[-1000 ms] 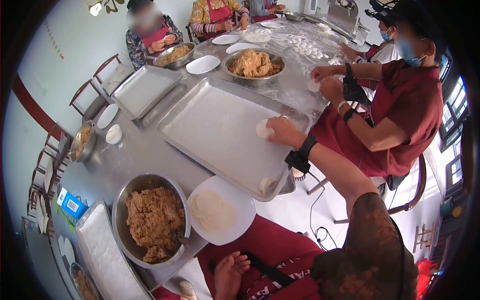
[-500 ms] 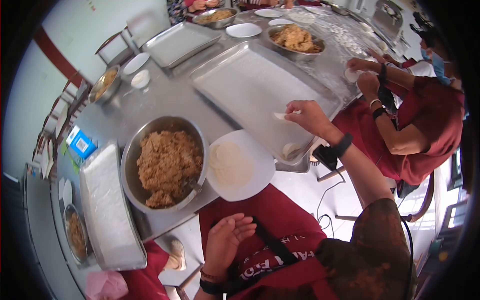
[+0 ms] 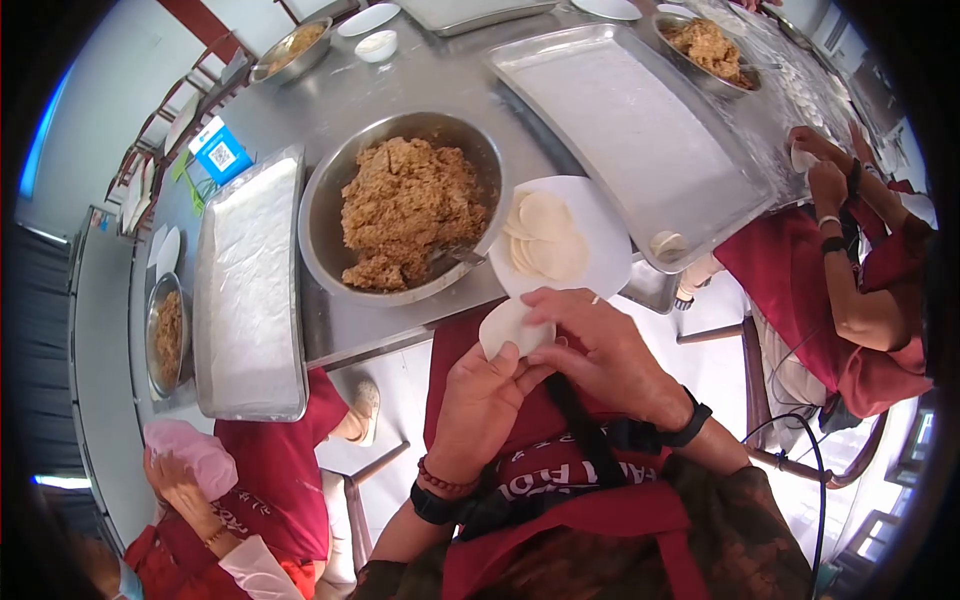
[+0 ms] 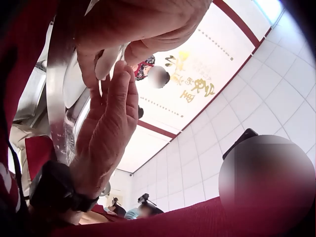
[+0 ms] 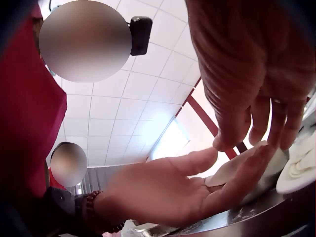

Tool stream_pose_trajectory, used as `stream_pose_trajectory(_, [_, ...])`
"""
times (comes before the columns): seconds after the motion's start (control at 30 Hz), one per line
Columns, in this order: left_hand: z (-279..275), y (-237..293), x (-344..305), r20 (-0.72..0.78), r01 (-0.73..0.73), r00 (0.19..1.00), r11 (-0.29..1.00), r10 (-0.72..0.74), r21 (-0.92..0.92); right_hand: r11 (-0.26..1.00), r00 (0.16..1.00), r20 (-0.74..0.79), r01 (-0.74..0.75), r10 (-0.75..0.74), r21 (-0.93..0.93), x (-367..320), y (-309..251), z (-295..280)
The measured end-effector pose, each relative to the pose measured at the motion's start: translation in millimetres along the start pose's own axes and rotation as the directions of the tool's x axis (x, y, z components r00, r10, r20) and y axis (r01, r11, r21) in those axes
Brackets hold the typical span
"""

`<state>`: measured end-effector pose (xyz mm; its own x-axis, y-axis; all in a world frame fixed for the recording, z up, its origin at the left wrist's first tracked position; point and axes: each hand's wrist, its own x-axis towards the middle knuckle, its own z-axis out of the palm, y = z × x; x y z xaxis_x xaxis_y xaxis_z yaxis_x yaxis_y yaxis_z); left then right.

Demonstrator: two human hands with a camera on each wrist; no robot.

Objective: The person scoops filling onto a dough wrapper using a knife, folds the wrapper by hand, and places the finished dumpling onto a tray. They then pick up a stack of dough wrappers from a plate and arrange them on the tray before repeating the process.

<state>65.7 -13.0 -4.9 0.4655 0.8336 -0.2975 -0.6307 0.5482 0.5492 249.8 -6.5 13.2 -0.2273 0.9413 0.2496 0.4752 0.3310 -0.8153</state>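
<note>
A thin round dough wrapper [image 3: 512, 328] is held between both hands in front of the apron. My left hand [image 3: 480, 405] supports it from below, thumb at its near edge. My right hand [image 3: 620, 365] pinches its right side. The right wrist view shows the wrapper [image 5: 228, 169] along the fingers of my left hand [image 5: 163, 190], under my right hand [image 5: 252, 69]. In the left wrist view, my left hand [image 4: 148, 24] partly hides it. Several wrappers [image 3: 550, 240] overlap on a white plate [image 3: 605, 215]. A metal bowl [image 3: 318, 215] beside it contains brown filling [image 3: 410, 205] and a utensil.
A large floured tray [image 3: 620, 120] lies behind the plate, with a pale dough piece [image 3: 668, 243] in its near corner. Another floured tray [image 3: 250, 290] is left of the bowl, near a blue QR-code stand [image 3: 220, 150]. People sit at both sides.
My right hand has come back from above the large tray with the wrapper. My left hand has risen from the apron and now holds it too. The view has tilted down.
</note>
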Motion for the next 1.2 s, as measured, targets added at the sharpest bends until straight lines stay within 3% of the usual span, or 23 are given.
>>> stream_pose_trajectory(0.07, [-2,0,-6,-0.031,-0.035,0.999,0.997,0.037,0.069,0.982,0.985,-0.061,-0.155,0.162,0.106,-2,-2,2])
stream_pose_trajectory(0.17, [-2,2,-10,-0.058,-0.079,0.995,0.991,0.086,0.106,0.843,0.925,0.092,-0.375,0.369,0.385,-5,2,9])
stream_pose_trajectory(0.27, [-3,2,-12,-0.064,-0.123,0.989,0.982,0.134,0.144,0.801,0.912,0.140,-0.407,0.386,0.440,-7,-1,21])
stream_pose_trajectory(0.47, [-8,15,-15,-0.158,-0.146,0.970,0.965,0.183,0.220,0.977,0.985,0.063,-0.167,0.159,0.132,14,-13,26])
stream_pose_trajectory(0.57, [-9,30,-21,-0.173,-0.164,0.965,0.969,0.196,0.182,0.949,0.950,-0.054,-0.303,0.308,0.092,30,-11,19])
stream_pose_trajectory(0.67, [-9,42,-32,-0.182,-0.188,0.961,0.975,0.207,0.118,0.978,0.967,-0.144,-0.209,0.209,0.018,50,-8,16])
stream_pose_trajectory(0.73, [-17,46,-35,-0.153,-0.181,0.971,0.983,0.181,0.013,0.989,0.985,-0.090,-0.146,0.145,-0.005,63,-8,19])
stream_pose_trajectory(0.87, [-23,55,-33,-0.217,-0.171,0.961,0.985,0.171,0.017,0.997,0.998,-0.031,0.053,-0.055,-0.062,83,-11,31])
stream_pose_trajectory(0.97, [-21,62,-35,-0.278,-0.193,0.942,0.981,0.190,0.016,0.964,0.988,0.030,0.152,-0.149,-0.219,98,-10,34])
stream_pose_trajectory(1.07, [-28,67,-38,-0.229,-0.169,0.962,0.984,0.150,-0.063,0.935,0.989,0.102,0.134,-0.106,-0.330,111,0,37])
stream_pose_trajectory(1.2, [-40,61,-33,-0.209,-0.169,0.967,0.982,0.148,-0.084,0.957,0.989,0.040,0.148,-0.142,-0.250,118,6,31])
